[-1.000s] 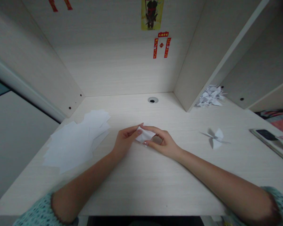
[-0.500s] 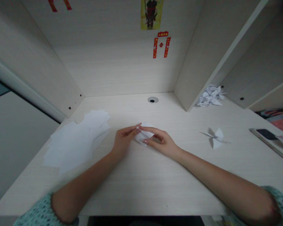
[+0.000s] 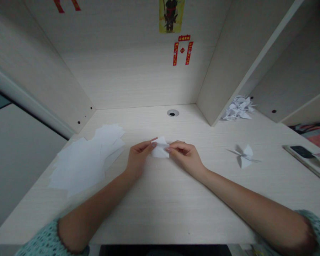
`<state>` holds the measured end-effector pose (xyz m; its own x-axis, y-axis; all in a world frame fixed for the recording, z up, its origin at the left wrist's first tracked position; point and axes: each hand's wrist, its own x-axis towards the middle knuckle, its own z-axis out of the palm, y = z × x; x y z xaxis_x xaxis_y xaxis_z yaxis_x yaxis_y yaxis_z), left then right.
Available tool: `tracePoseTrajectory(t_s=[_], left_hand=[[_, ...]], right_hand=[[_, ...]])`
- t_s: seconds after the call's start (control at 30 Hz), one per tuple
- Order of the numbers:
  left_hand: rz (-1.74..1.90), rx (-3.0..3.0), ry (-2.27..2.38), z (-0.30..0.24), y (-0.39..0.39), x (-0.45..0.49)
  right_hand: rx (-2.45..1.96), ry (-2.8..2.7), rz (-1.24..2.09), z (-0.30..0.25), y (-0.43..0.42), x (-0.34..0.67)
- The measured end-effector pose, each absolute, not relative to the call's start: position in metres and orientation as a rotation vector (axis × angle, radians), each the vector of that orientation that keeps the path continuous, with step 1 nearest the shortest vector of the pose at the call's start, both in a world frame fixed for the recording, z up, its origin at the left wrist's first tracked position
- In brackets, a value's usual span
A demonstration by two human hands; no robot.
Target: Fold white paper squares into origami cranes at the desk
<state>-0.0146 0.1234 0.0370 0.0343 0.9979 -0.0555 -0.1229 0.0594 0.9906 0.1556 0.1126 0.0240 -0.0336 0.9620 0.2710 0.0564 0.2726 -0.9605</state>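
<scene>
White folded paper (image 3: 160,148) sits near the middle of the desk (image 3: 165,217), held between both hands, its longer side seeming to run across from hand to hand, though its folds are too small to read. The left hand (image 3: 138,157) is closed in a pinch on the paper's left edge, and the right hand (image 3: 185,156) grips the right edge with curled fingers; neither hand is clearly nearer. Loose sheets (image 3: 80,167) lie well apart toward the left edge of the desk. A paper crane (image 3: 244,156) rests toward the right edge, and a heap of cranes (image 3: 238,108) sits in the far right corner.
</scene>
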Motion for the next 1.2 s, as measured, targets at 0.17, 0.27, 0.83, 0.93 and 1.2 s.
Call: tracePoseTrajectory(t_s=[0.17,0.27,0.83,0.93,1.2], left_hand=[[1.103,1.160,1.099,0.042,0.120,-0.012],[1.097,1.168,1.072,0.041,0.120,-0.011],[0.805,1.321,1.123,0.032,0.119,-0.010],[0.841,1.242,1.133,0.035,0.120,-0.010],[0.904,1.200,1.155,0.036,0.121,-0.011]], right_hand=[[-1.015,-1.313,1.019,0.023,0.115,0.157],[-0.970,-1.202,1.174,0.022,0.116,0.156],[-1.145,-1.387,0.922,0.025,0.115,0.158],[-1.178,-1.354,0.950,0.026,0.114,0.158],[-1.220,-1.292,1.155,0.023,0.118,0.159]])
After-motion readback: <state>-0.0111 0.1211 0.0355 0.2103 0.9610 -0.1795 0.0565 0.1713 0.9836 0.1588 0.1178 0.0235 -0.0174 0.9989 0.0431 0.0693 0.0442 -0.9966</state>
